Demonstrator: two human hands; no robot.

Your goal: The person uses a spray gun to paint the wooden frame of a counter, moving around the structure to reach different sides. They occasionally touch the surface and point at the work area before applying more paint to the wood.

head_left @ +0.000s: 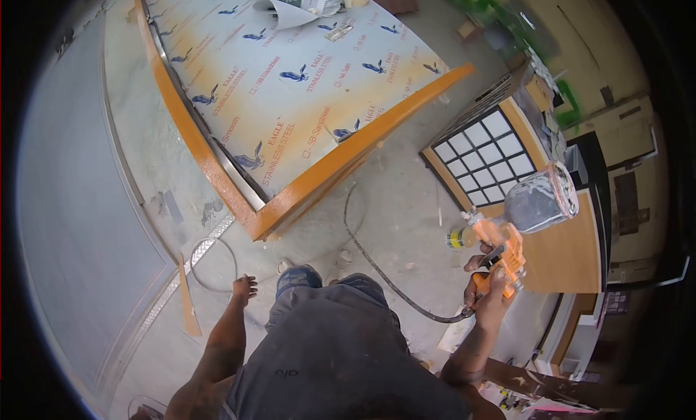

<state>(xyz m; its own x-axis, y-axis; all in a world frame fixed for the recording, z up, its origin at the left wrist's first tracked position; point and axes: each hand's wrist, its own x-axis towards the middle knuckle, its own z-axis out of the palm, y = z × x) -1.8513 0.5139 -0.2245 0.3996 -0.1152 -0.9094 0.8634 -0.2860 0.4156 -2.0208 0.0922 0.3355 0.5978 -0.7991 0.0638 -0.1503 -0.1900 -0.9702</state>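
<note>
My right hand (493,286) is wrapped round the handle of an orange spray gun (502,246), which has a paint-smeared cup (540,200) on top. From the gun's base a dark hose (384,276) curves across the floor. My left hand (246,287) hangs near my left thigh, its fingers partly bent and apart, with nothing in it. Ahead stands a large panel (290,101) covered in printed film, framed by a glossy orange-brown edge (362,143). Its near corner is in front of my legs.
A cabinet with a gridded white front (484,156) stands at the right, beside a wooden panel (562,249). A yellow-labelled can (461,237) is on the floor. At the left lie a thin wood strip (188,304) and a metal floor strip (212,239). Papers (293,12) rest on the film.
</note>
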